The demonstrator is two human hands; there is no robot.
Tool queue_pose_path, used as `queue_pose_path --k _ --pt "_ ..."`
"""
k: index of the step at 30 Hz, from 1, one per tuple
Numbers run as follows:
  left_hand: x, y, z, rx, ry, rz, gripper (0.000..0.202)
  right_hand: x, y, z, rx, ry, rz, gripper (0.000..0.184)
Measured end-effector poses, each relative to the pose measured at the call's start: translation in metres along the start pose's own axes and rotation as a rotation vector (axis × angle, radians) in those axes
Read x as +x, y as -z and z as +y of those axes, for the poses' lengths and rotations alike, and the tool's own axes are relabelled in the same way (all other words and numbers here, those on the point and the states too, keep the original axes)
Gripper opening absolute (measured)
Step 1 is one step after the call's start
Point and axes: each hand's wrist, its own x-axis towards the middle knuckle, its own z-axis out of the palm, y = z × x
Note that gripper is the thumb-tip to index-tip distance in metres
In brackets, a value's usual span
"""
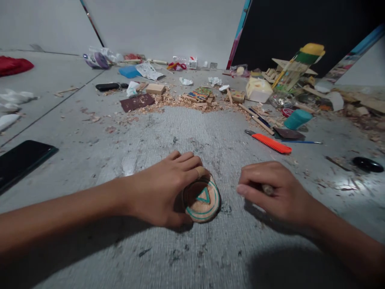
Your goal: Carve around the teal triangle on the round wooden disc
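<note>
A round wooden disc (207, 208) with a teal triangle and teal ring lines lies on the grey floor. My left hand (168, 188) grips it from the left, fingers over its far edge and thumb at the near edge. Part of the disc is hidden under that hand. To the right, apart from the disc, my right hand (270, 190) is closed around a thin wooden stick (267, 189); only its blunt end shows, so its kind is unclear. An orange utility knife (270, 143) lies beyond my right hand.
Wood shavings (171, 102) and offcuts spread across the back. A black phone (24, 162) lies at the left. Brown sandpaper (137, 102), a teal cylinder (297, 119), a dark sheet (289, 134) and a shiny black object (367, 164) lie around. A yellow-topped container (300, 66) stands back right.
</note>
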Motion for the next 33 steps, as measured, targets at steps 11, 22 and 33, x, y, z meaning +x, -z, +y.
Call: queue_pose_path --k 11,22,33 --pt "0.017 0.060 -0.019 0.074 -0.086 0.128 0.071 0.051 0.007 -0.037 0.915 0.038 0.038 0.041" --pt "0.017 0.068 -0.015 -0.657 -0.310 0.165 0.077 0.084 -0.027 -0.045 1.054 0.158 0.016 0.043" --pt "0.030 0.044 -0.016 -0.974 -0.314 0.138 0.064 0.082 -0.040 -0.045 1.048 -0.029 0.000 0.043"
